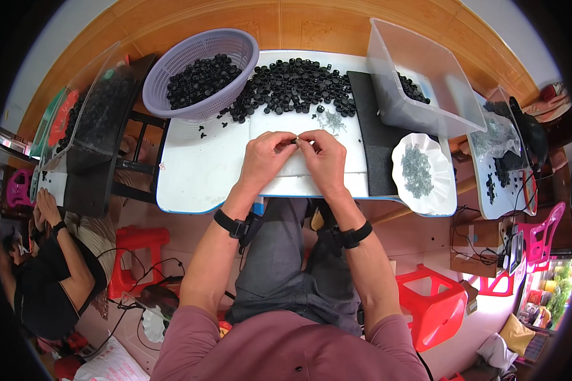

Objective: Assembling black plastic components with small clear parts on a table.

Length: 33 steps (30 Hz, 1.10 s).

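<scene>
Here's the white surface [200, 168], the widest thing in play, spread right in front of the person's lap. Up at its far right stands the clear bin [429, 122], tall-walled, with black parts in it. Across at the far left, the purple basket [183, 113], tilted a little and well loaded with more black parts. Between those two, a broad black pile [299, 82] of small round parts, its left end reaching the basket. Then the dark mat [375, 168], running front to back just right of the pile, the bin covering some of it. At the near right corner, the white fluted dish [440, 185], a bed of clear bits [416, 171] inside.

And centre stage, the left hand [265, 160] and right hand [324, 160], together above the near edge, fingertips meeting, both pinched on one thing. Just beyond them, a little heap [332, 120] of clear bits on the white. Smallest of all, the piece [297, 141] between those fingertips, mostly hidden, too small to make out.
</scene>
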Each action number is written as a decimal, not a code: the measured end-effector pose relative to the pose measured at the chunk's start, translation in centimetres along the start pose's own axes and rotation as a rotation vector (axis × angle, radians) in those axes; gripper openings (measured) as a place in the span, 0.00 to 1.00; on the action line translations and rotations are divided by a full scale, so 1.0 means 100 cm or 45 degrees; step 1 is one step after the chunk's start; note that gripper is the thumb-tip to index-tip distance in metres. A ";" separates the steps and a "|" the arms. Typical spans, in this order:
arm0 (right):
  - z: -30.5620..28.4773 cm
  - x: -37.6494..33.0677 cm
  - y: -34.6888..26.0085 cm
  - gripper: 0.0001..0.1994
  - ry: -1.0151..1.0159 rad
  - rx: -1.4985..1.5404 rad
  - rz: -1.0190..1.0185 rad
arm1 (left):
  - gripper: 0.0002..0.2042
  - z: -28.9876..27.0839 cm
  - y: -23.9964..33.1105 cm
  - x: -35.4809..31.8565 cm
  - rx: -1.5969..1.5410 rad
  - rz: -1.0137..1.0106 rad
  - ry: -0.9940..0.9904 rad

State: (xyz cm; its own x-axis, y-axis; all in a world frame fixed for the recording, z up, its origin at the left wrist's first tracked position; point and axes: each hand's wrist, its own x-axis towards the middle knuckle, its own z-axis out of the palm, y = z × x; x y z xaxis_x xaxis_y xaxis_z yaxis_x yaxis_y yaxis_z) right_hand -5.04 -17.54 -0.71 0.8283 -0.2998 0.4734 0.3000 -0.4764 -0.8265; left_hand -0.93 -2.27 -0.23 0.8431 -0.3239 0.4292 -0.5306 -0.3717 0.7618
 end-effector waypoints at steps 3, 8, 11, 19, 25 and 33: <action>0.002 0.000 0.003 0.04 -0.008 -0.076 -0.138 | 0.09 -0.001 -0.001 0.000 0.027 0.011 -0.017; -0.005 -0.001 -0.006 0.06 -0.035 0.116 0.163 | 0.09 0.000 -0.002 0.000 -0.047 -0.066 0.007; -0.005 -0.001 -0.008 0.07 -0.021 0.064 0.016 | 0.10 -0.002 -0.002 0.000 -0.056 -0.079 0.008; 0.000 -0.004 -0.005 0.08 -0.036 -0.057 -0.215 | 0.10 -0.005 -0.002 0.000 -0.122 -0.164 -0.017; -0.005 -0.003 0.001 0.08 -0.014 0.266 0.237 | 0.10 -0.003 0.000 0.000 -0.283 -0.221 0.025; -0.009 -0.001 0.002 0.08 -0.177 0.410 0.327 | 0.10 -0.010 0.005 0.002 -0.303 -0.169 -0.024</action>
State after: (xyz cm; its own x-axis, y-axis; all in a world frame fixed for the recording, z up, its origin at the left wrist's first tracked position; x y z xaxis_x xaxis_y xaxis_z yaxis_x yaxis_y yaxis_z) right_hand -5.50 -18.38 -0.64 0.9445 -0.2505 0.2125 0.1898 -0.1118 -0.9754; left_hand -0.95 -1.65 0.71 0.9009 -0.3033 0.3104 -0.3782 -0.1978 0.9044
